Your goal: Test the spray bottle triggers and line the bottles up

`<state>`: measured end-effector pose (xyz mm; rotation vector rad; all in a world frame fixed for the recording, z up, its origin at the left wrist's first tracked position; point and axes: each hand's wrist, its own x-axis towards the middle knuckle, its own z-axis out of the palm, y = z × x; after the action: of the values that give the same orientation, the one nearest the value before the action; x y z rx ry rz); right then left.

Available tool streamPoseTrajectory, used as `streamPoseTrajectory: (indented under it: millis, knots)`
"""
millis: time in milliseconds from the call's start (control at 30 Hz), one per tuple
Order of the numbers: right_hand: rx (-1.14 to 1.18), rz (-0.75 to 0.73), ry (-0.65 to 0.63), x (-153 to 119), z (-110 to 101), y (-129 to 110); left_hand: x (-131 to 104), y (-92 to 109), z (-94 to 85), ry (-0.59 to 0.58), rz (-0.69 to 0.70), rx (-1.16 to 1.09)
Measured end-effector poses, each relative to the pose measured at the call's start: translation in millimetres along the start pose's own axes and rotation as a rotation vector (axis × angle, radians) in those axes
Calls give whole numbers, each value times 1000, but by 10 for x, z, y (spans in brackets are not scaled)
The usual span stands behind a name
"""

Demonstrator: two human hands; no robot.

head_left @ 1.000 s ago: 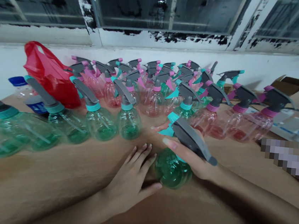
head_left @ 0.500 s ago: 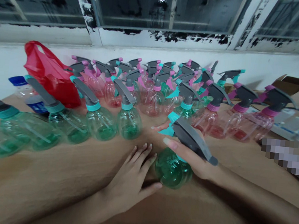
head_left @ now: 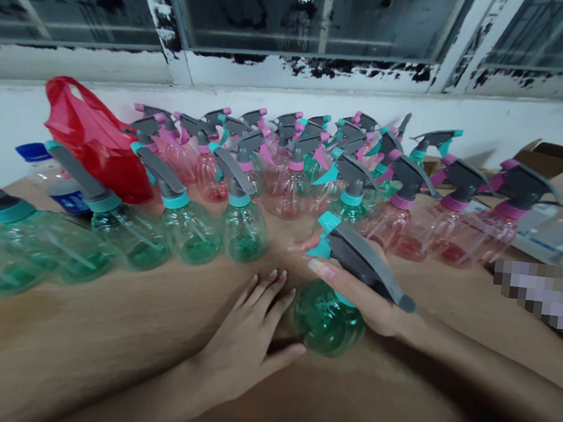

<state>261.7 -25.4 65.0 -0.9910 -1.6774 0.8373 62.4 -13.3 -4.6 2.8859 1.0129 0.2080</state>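
Note:
My right hand [head_left: 363,297] is closed round the neck of a green spray bottle [head_left: 327,323] with a grey and turquoise spray head, its fingers at the turquoise trigger. The nozzle points away and to the left. My left hand [head_left: 253,332] lies flat on the wooden table [head_left: 109,367], fingers spread, just left of that bottle and holding nothing. A row of green spray bottles, one of them a nearby bottle [head_left: 243,230], stands beyond it to the left. Behind my right hand stand pink spray bottles, including one [head_left: 415,232] with a pink collar.
Many more spray bottles, one a pink bottle [head_left: 291,188], crowd the back. At the left are a red plastic bag [head_left: 102,145] and a blue-capped bottle [head_left: 36,155]. An open cardboard box [head_left: 551,162] stands at the back right, under the windows [head_left: 302,18].
The held spray bottle and my right hand have shifted very slightly to the right, and the trigger looks a little closer to the bottle's neck. My left hand has stayed still.

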Motion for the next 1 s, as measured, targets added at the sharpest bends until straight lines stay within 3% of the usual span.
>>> streamPoseTrajectory:
  millis: [1000]
  knots:
    - [34,-15,3,-9,1,28,-8,-12,44,32,7,37]
